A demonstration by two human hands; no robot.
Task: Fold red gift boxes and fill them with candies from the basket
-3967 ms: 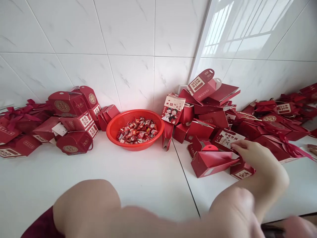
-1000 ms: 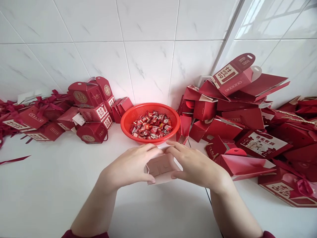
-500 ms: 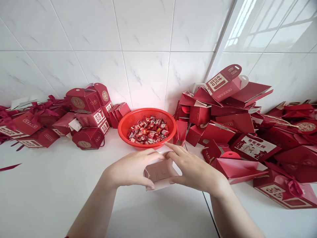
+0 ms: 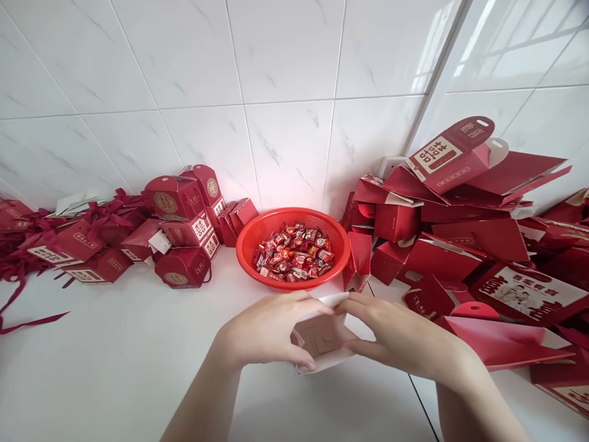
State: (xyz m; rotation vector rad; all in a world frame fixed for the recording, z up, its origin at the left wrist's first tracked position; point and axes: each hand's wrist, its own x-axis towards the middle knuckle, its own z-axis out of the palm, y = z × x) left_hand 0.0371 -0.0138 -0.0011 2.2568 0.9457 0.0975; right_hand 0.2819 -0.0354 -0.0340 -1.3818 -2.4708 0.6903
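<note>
Between my two hands is a paper gift box (image 4: 324,337), its pale inside facing up and its top open. My left hand (image 4: 271,328) grips its left side, thumb on the near edge and fingers along the far edge. On the opposite side my right hand (image 4: 391,337) holds the box in the same way, thumb low and fingers at the far rim. Most of the box's outside is hidden by the hands. Just beyond stands a red plastic basket (image 4: 243,261) with wrapped candies (image 4: 297,252) heaped in it.
To the left, red gift boxes (image 4: 179,267) stand stacked, some tied with dark red ribbon (image 4: 108,215). A big pile of red boxes (image 4: 473,236), some half folded, fills the right side. White tiles (image 4: 289,141) rise behind the white table (image 4: 151,344).
The view has swung a little to the left, so most things sit further right. Both hands keep their hold on the box, with little change in their pose.
</note>
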